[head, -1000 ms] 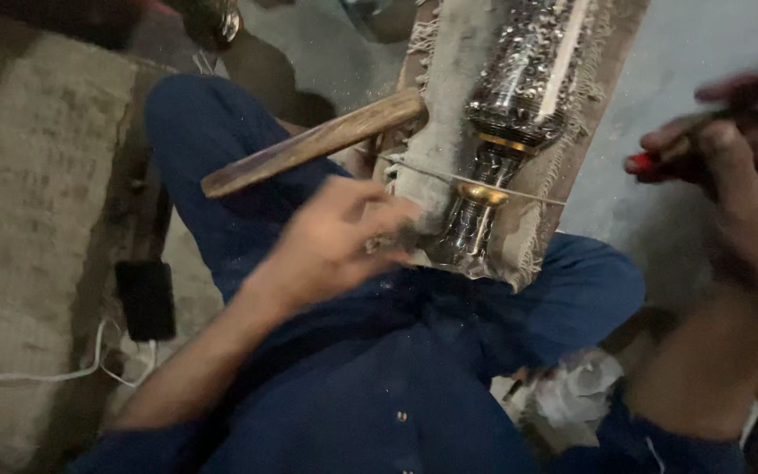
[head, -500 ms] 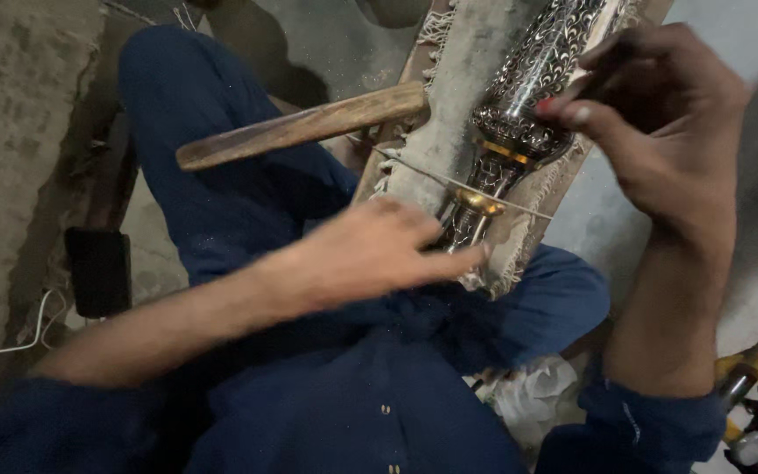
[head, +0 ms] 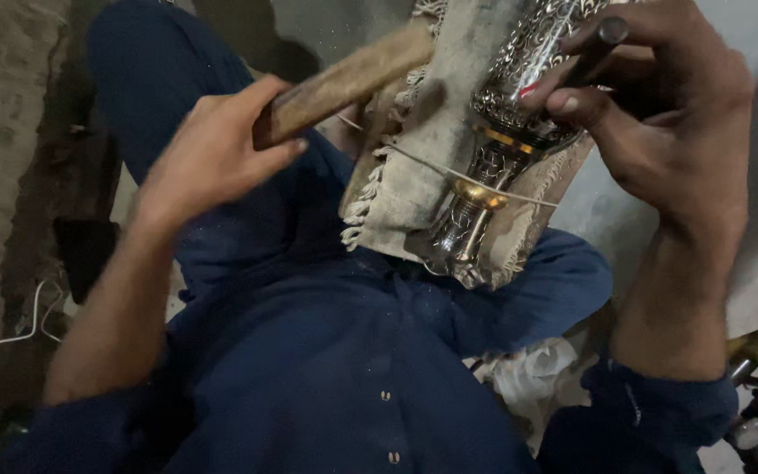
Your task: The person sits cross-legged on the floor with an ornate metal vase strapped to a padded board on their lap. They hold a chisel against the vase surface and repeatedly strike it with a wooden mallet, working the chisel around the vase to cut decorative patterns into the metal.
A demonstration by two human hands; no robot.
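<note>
The left hand (head: 212, 154) is clenched around the end of a brown wooden handle (head: 344, 83) that slants up toward the padded board, while the right hand (head: 660, 114) grips a slim dark metal punch (head: 594, 53) between thumb and fingers, its lower end set against the work. That work, an ornate embossed silver metal piece with a gold band (head: 493, 175), lies on a frayed beige cloth pad (head: 414, 158) resting across the person's dark-blue-clad lap, tied down by a thin pale cord (head: 449, 175) crossing it near the gold band
</note>
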